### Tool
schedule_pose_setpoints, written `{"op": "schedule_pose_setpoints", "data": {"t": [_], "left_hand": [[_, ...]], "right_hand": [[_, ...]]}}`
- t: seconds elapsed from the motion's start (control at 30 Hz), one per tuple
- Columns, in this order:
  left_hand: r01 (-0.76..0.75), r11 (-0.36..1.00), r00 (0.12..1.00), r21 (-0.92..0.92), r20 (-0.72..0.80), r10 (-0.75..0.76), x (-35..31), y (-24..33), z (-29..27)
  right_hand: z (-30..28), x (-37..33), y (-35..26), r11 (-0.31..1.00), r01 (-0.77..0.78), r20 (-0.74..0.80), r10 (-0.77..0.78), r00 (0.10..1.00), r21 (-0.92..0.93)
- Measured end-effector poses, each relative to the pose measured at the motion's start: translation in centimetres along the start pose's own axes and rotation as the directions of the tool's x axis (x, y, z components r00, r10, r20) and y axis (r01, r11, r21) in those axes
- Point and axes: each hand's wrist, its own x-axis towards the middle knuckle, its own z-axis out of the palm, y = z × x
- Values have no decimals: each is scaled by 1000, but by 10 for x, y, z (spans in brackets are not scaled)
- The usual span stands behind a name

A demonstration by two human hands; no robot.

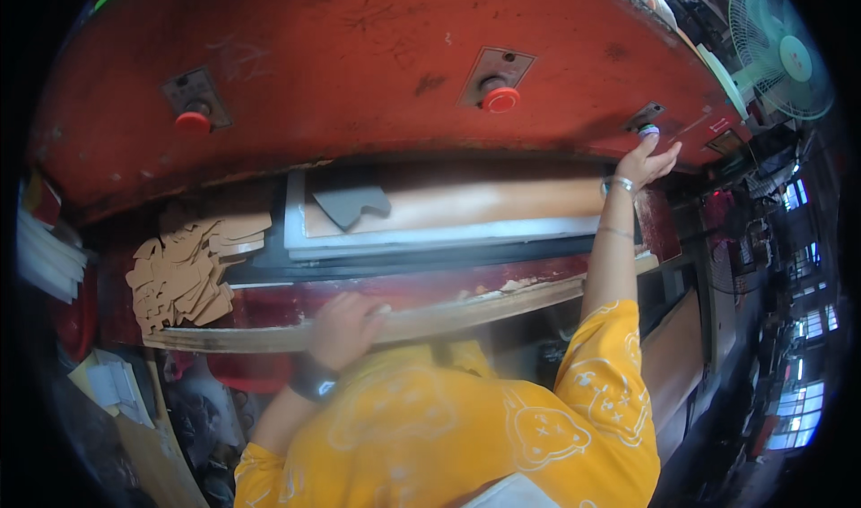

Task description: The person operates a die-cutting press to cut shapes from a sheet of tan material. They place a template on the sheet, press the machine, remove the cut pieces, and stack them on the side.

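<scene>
A person in a yellow patterned shirt [466,418] faces a large red machine front [341,69] that spans the far side. The right hand [647,161] reaches far and right to a small button [648,130] on it; the fingers are loosely spread, touching the button rather than gripping anything. The left hand [348,327] rests on the near edge of the table [278,305], probably for support and clear of the space under the machine. It is blurred, so I cannot tell how far its fingers curl; nothing shows in it.

Between the hands and the machine lies a white board [430,234] bearing a tan sheet [511,198]. A dark grey notched piece [344,205] lies flat near the sheet's left end. The board likely serves as a firm backing.

Left of the board, tan cut shapes [184,275] are heaped, apparently to keep them off the sheet. Two red knobs [500,100] protrude from the machine front; a green fan [794,58] stands far right.
</scene>
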Motion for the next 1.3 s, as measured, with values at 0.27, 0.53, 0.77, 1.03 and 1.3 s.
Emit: {"op": "schedule_pose_setpoints", "data": {"t": [0.27, 0.53, 0.77, 1.03, 1.3], "left_hand": [[130, 990, 987, 62, -107, -123, -18, 5, 5], [266, 957, 958, 117, -148, -248, -30, 6, 13], [225, 952, 959, 209, -220, -179, -37, 9, 16], [227, 944, 961, 239, -211, -177, -44, 10, 18], [369, 915, 928, 164, -9, -373, -71, 39, 19]], "right_hand": [[-44, 13, 27, 902, -265, 239, 190, 952, 339], [-198, -161, -48, 941, -194, 959, -263, 101, 278], [-223, -188, -94, 882, 80, 884, -454, -114, 464], [-240, -189, -105, 888, 145, 899, -424, -111, 436], [-205, -153, -127, 967, 53, 717, -149, -681, 251]]}}
